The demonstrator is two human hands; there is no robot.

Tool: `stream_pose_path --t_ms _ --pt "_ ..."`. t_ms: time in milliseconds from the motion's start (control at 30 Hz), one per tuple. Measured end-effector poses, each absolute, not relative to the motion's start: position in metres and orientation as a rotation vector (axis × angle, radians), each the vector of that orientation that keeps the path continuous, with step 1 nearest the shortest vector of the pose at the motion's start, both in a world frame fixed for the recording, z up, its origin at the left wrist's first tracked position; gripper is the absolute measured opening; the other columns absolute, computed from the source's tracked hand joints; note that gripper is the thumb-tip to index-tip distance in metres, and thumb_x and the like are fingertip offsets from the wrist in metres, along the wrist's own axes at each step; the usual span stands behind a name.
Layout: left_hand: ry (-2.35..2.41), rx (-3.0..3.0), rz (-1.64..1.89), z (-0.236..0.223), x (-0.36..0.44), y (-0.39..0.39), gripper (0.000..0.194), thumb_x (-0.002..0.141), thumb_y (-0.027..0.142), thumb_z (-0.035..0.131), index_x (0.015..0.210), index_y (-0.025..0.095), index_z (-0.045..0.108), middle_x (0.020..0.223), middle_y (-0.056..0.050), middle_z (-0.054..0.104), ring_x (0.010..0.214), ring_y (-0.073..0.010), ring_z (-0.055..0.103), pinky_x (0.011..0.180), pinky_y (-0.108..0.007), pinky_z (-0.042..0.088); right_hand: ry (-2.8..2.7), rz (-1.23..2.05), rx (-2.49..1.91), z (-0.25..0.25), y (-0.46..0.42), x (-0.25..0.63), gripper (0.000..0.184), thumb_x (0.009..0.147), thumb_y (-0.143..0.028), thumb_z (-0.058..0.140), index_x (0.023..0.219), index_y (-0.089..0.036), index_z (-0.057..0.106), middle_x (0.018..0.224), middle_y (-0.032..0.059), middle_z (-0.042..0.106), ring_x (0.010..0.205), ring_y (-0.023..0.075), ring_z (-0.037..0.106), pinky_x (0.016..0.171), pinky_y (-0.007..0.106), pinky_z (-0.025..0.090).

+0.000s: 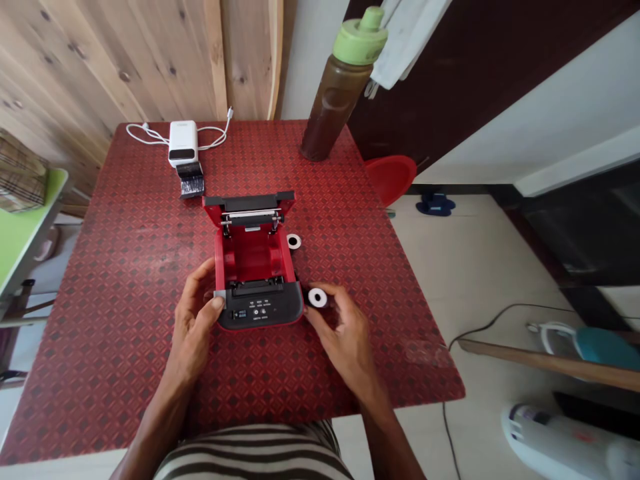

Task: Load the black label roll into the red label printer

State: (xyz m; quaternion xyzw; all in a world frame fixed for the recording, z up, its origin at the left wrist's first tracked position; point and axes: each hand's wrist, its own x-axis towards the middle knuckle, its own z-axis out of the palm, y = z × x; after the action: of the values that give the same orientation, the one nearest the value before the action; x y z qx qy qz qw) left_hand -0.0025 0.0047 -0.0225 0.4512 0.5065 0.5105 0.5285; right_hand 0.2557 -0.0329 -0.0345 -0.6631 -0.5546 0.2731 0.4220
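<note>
A small red and black label printer (pixel 260 307) sits on the table with its lid (pixel 250 205) raised, so its red paper bay (pixel 257 257) shows with no roll in it. My left hand (pixel 195 313) grips the printer's left side, thumb on the front corner of the panel. Just right of the printer, my right hand (pixel 343 327) has its thumb and fingers around a small roll (pixel 317 297) with a white ring-shaped end and dark core. Another roll (pixel 294 241) lies beside the printer's right wall, partly hidden behind it.
A white power bank (pixel 183 140) with a white cable (pixel 215 138) and a small black packet (pixel 191 181) lie at the back left of the red patterned table (pixel 150 227). A brown bottle with a green lid (pixel 333 100) stands at the back right. A red stool (pixel 393 177) is beyond the right edge.
</note>
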Motion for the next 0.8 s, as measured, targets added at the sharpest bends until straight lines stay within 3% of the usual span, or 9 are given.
stream_pose_path --t_ms 100,200,333,467,567,667,800 --pt "1.185 1.058 1.223 -0.021 -0.002 0.004 0.054 0.106 0.044 0.072 0.158 0.032 0.066 0.165 -0.007 0.066 0.150 -0.0345 0.063 0.120 -0.047 0.053 -1.316 0.784 -1.617 -0.004 -0.041 0.283 0.028 0.102 -0.037 0.078 0.129 -0.029 0.073 0.124 0.0073 0.084 0.110 0.0250 0.083 0.095 0.041 0.069" --pt "1.179 1.046 1.234 -0.019 0.000 0.005 0.054 0.105 0.045 0.073 0.157 0.032 0.067 0.162 -0.007 0.068 0.145 -0.0326 0.066 0.117 -0.044 0.055 -1.489 0.898 -1.438 0.048 -0.040 0.308 0.029 0.099 -0.031 0.083 0.127 -0.033 0.077 0.120 0.0041 0.084 0.111 0.0237 0.083 0.094 0.035 0.069" --pt "1.200 1.036 1.212 -0.014 0.001 0.005 0.058 0.103 0.048 0.075 0.157 0.030 0.067 0.158 -0.008 0.071 0.136 -0.0316 0.071 0.111 -0.043 0.058 -1.823 1.117 -1.204 0.097 -0.011 0.306 0.033 0.104 -0.028 0.075 0.135 -0.037 0.078 0.124 0.0045 0.079 0.112 0.0226 0.079 0.089 0.032 0.068" --pt "1.200 1.019 1.184 -0.008 0.002 0.005 0.062 0.101 0.051 0.077 0.158 0.028 0.065 0.161 -0.010 0.069 0.142 -0.0350 0.068 0.103 -0.043 0.062 -2.093 0.976 -1.156 0.087 0.034 0.267 0.035 0.107 -0.025 0.068 0.142 -0.027 0.072 0.130 0.0077 0.080 0.116 0.0251 0.078 0.105 0.044 0.064" --pt "1.167 1.022 1.180 -0.007 0.003 0.005 0.061 0.102 0.052 0.077 0.158 0.029 0.064 0.159 -0.011 0.070 0.131 -0.0327 0.074 0.099 -0.043 0.063 -2.252 0.746 -1.250 0.071 0.056 0.233 0.033 0.109 -0.014 0.062 0.139 -0.019 0.071 0.133 0.0129 0.080 0.125 0.0291 0.076 0.115 0.052 0.059" --pt "1.143 1.022 1.182 -0.005 0.004 0.006 0.060 0.104 0.051 0.076 0.158 0.029 0.063 0.156 -0.010 0.071 0.122 -0.0297 0.076 0.102 -0.045 0.063 -2.410 0.636 -1.398 0.069 0.066 0.210 0.027 0.106 -0.005 0.061 0.124 -0.018 0.075 0.129 0.0144 0.082 0.122 0.0319 0.076 0.115 0.056 0.057" --pt "1.137 0.990 1.179 -0.004 0.004 0.005 0.059 0.104 0.050 0.077 0.158 0.030 0.063 0.155 -0.009 0.071 0.128 -0.0297 0.073 0.109 -0.045 0.060 -2.547 0.576 -1.570 0.074 0.073 0.196 0.022 0.106 -0.005 0.062 0.115 -0.019 0.077 0.128 0.0150 0.082 0.122 0.0339 0.075 0.111 0.056 0.055"
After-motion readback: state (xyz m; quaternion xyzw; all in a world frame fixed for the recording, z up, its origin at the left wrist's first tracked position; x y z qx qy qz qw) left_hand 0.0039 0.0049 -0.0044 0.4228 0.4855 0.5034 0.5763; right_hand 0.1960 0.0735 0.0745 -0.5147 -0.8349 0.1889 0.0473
